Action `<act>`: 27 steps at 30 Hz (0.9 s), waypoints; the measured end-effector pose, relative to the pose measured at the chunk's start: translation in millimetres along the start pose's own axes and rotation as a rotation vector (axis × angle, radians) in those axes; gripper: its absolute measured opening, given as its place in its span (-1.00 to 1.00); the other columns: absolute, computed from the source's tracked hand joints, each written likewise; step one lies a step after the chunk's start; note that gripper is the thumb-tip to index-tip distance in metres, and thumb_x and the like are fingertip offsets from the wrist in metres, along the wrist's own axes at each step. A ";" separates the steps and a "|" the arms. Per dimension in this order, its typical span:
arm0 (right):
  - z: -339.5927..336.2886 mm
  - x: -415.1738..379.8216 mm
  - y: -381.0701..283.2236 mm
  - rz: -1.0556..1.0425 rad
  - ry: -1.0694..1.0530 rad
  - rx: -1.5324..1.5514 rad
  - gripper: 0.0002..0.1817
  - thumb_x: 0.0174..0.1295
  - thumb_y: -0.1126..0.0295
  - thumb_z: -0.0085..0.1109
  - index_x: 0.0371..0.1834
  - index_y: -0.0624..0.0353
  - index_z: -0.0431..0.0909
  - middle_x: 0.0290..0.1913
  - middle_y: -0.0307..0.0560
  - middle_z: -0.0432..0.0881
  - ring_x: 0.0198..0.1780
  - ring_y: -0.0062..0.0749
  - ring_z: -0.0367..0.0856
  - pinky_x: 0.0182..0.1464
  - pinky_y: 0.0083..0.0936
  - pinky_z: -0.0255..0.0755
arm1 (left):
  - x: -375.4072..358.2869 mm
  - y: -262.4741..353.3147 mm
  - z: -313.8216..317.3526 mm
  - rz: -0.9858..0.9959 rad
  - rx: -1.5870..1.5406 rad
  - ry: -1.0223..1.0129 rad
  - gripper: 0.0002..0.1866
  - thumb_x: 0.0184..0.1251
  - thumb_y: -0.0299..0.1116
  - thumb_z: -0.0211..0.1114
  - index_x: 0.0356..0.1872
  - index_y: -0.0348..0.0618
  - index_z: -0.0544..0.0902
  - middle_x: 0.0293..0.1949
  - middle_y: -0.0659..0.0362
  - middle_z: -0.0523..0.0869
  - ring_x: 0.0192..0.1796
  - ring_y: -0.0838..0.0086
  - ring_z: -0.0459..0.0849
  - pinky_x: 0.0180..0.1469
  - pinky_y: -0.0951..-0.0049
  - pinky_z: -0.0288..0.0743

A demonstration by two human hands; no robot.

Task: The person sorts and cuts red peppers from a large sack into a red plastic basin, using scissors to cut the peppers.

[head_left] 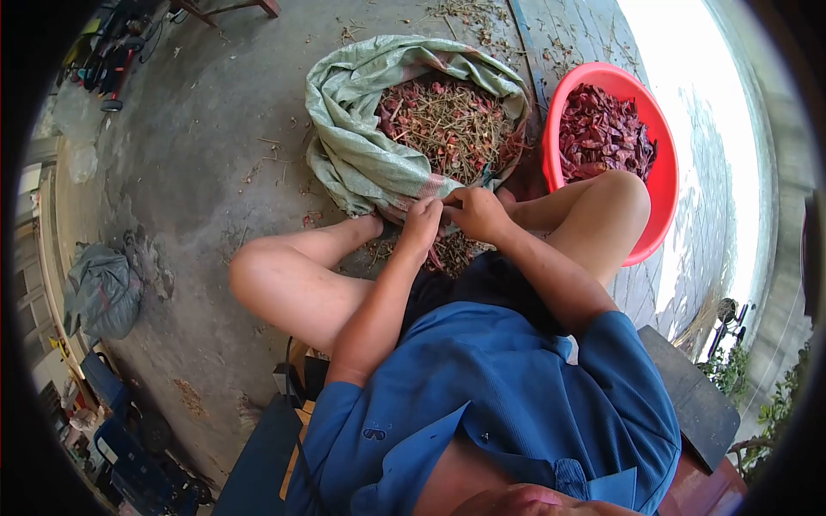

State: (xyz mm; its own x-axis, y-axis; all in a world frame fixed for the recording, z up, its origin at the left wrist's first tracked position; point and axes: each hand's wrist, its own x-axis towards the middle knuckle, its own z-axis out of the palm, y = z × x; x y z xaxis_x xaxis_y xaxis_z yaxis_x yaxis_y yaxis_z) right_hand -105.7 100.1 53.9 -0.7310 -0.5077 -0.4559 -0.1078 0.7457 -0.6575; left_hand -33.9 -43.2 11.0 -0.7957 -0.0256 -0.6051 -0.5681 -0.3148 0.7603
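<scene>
One dried chili pod point(442, 203), pinched between left hand point(421, 225) and right hand point(476, 212), fingertips pressed together, beside one green sack point(361, 155) and one red basin point(661, 185).

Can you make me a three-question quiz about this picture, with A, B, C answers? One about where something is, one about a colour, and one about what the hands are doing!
1. Where is the tub?
A. Beside the sack, near the right knee
B. On top of the sack
C. Behind the person

2. What colour is the tub?
A. Blue
B. Red
C. Yellow

3. How are the hands?
A. Resting on the knees
B. Both inside the tub
C. Close together in front of the sack

Answers:
1. A: the tub sits on the ground next to the sack, by the right knee.
2. B: its rim is bright red.
3. C: left hand and right hand meet at the sack's edge.
</scene>
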 end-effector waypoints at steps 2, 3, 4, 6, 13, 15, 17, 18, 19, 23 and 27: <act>-9.8 -1.7 -1.7 0.026 -0.040 0.145 -0.70 0.18 0.25 0.32 -0.12 0.21 0.73 -0.20 0.00 0.78 -0.24 -0.20 0.75 -0.15 -0.29 0.58 | -1.8 3.2 -2.4 0.006 -0.007 -0.025 -0.74 0.52 -0.29 0.01 -0.23 -0.15 0.65 -0.52 0.30 0.58 -0.59 0.64 0.46 -0.56 0.58 0.31; -14.2 -2.3 -2.4 0.055 -0.077 0.292 -0.71 0.20 0.28 0.34 -0.12 0.26 0.72 -0.25 -0.06 0.79 -0.30 -0.33 0.75 -0.21 -0.36 0.58 | -4.1 8.4 -2.5 -0.031 -0.045 -0.034 -0.75 0.52 -0.29 0.01 -0.22 -0.14 0.64 -0.52 0.30 0.56 -0.59 0.65 0.45 -0.57 0.60 0.30; -16.0 0.0 1.4 0.054 -0.080 0.289 -0.71 0.20 0.28 0.34 -0.12 0.26 0.72 -0.25 -0.06 0.79 -0.30 -0.33 0.75 -0.21 -0.36 0.58 | -5.5 13.9 -2.3 -0.066 -0.084 -0.044 -0.76 0.52 -0.29 0.02 -0.22 -0.14 0.63 -0.52 0.31 0.55 -0.59 0.66 0.44 -0.57 0.61 0.29; -18.6 3.4 7.8 0.107 -0.160 0.587 -0.77 0.27 0.35 0.34 -0.13 0.30 0.70 -0.29 -0.18 0.75 -0.31 -0.57 0.66 -0.26 -0.50 0.54 | -8.9 21.0 -2.0 -0.062 -0.118 -0.056 -0.76 0.52 -0.29 0.01 -0.20 -0.14 0.63 -0.51 0.32 0.55 -0.59 0.68 0.44 -0.57 0.62 0.28; -9.7 8.4 20.4 -0.053 -0.097 0.681 -0.81 0.34 0.39 0.33 -0.11 0.27 0.65 -0.21 -0.23 0.72 -0.18 -0.64 0.61 -0.13 -0.58 0.52 | -11.9 29.5 0.9 -0.042 -0.163 -0.057 -0.74 0.54 -0.29 0.00 -0.10 -0.20 0.61 -0.50 0.31 0.56 -0.60 0.69 0.41 -0.58 0.66 0.27; -11.7 5.3 16.0 -0.069 -0.072 0.717 -0.84 0.35 0.41 0.33 -0.13 0.27 0.66 -0.23 -0.23 0.72 -0.18 -0.63 0.62 -0.11 -0.57 0.52 | -10.2 31.4 2.4 -0.028 -0.185 -0.078 -0.76 0.54 -0.28 0.01 -0.12 -0.18 0.60 -0.50 0.31 0.55 -0.60 0.70 0.41 -0.59 0.67 0.27; -16.9 3.0 9.5 -0.074 -0.010 0.631 -0.85 0.34 0.42 0.33 -0.14 0.28 0.66 -0.24 -0.23 0.72 -0.18 -0.63 0.63 -0.11 -0.58 0.52 | -9.7 30.1 3.0 -0.030 -0.190 -0.092 -0.77 0.54 -0.28 0.01 -0.14 -0.18 0.59 -0.50 0.31 0.55 -0.60 0.70 0.41 -0.59 0.67 0.26; -21.8 1.7 5.2 -0.075 -0.011 0.631 -0.85 0.34 0.42 0.33 -0.14 0.28 0.66 -0.24 -0.23 0.72 -0.18 -0.63 0.63 -0.11 -0.58 0.52 | -9.6 29.6 2.8 -0.031 -0.195 -0.102 -0.78 0.55 -0.28 0.02 -0.16 -0.17 0.58 -0.50 0.31 0.55 -0.60 0.71 0.40 -0.59 0.68 0.26; -28.1 0.8 0.6 -0.035 -0.011 0.614 -0.86 0.34 0.41 0.33 -0.14 0.24 0.68 -0.27 -0.27 0.70 -0.23 -0.67 0.59 -0.16 -0.61 0.49 | -8.6 29.6 2.6 -0.029 -0.195 -0.100 -0.78 0.55 -0.28 0.02 -0.16 -0.17 0.58 -0.50 0.31 0.55 -0.60 0.71 0.40 -0.59 0.68 0.26; -22.3 8.7 13.9 0.062 -0.015 0.740 -0.87 0.34 0.39 0.34 -0.13 0.18 0.69 -0.29 -0.32 0.69 -0.30 -0.74 0.56 -0.26 -0.68 0.46 | -9.6 32.7 5.8 -0.034 -0.212 -0.117 -0.79 0.55 -0.28 0.03 -0.18 -0.16 0.57 -0.54 0.34 0.49 -0.64 0.74 0.32 -0.62 0.69 0.18; -21.5 13.4 19.6 0.155 -0.034 0.966 -0.88 0.36 0.38 0.31 -0.14 0.15 0.67 -0.25 -0.32 0.70 -0.28 -0.68 0.61 -0.24 -0.65 0.52 | -12.2 39.9 10.4 -0.017 -0.271 -0.130 -0.79 0.54 -0.29 0.02 -0.17 -0.16 0.57 -0.61 0.41 0.38 -0.68 0.77 0.22 -0.66 0.69 0.09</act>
State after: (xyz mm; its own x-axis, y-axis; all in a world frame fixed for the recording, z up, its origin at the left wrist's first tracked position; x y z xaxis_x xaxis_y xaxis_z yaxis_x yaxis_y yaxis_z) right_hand -132.1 117.2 47.9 -0.6694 -0.4572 -0.5856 0.5968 0.1384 -0.7903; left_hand -49.1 -45.6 51.2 -0.8166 0.0977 -0.5688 -0.5186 -0.5568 0.6488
